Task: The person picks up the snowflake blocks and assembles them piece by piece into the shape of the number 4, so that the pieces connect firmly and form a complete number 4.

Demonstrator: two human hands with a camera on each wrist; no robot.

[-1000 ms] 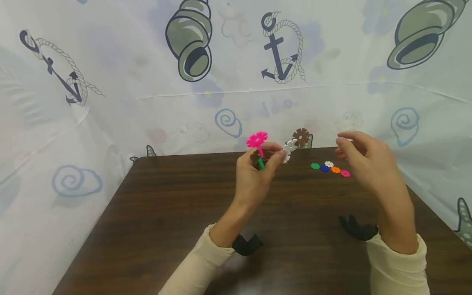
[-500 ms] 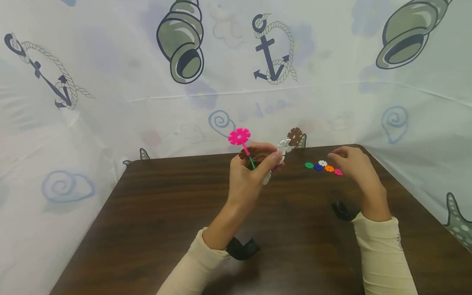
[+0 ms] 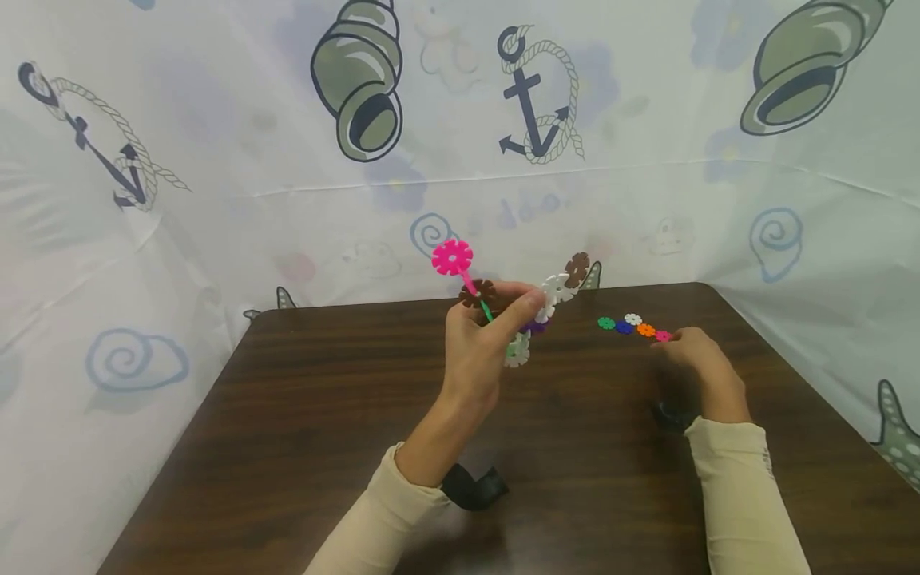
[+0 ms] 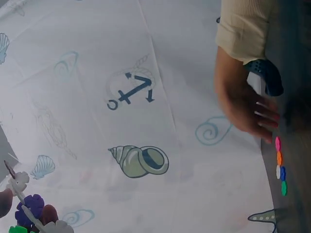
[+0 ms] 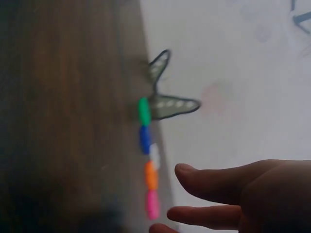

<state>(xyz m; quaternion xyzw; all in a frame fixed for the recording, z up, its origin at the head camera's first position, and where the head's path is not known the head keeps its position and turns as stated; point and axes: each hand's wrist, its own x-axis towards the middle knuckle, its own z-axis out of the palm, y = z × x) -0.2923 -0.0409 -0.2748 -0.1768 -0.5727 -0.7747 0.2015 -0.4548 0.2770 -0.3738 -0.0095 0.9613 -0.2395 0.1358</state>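
In the head view my left hand (image 3: pixel 474 351) holds up a joined chain of notched flower-shaped plastic discs. A pink disc (image 3: pixel 452 257) tops its left side, above a brown disc (image 3: pixel 480 293). On its right are a white disc (image 3: pixel 557 291) and another brown disc (image 3: pixel 577 269); a purple disc (image 3: pixel 533 327) shows partly behind my fingers. My right hand (image 3: pixel 707 371) is low over the table beside a loose pink disc (image 3: pixel 664 336). In the right wrist view the thumb (image 5: pixel 204 182) and fingers look fairly straight and spread, close to that disc.
Leftward of the loose pink disc lie an orange disc (image 3: pixel 646 330), a white disc (image 3: pixel 632 319), a blue disc (image 3: pixel 624 327) and a green disc (image 3: pixel 607 323). They sit near the back right of the dark wooden table (image 3: pixel 323 423). Printed cloth (image 3: pixel 287 224) hangs behind it.
My right hand has moved down to the table, beside the loose pink disc. My left hand has turned the disc chain, so its pink top tips left and more lower discs show.
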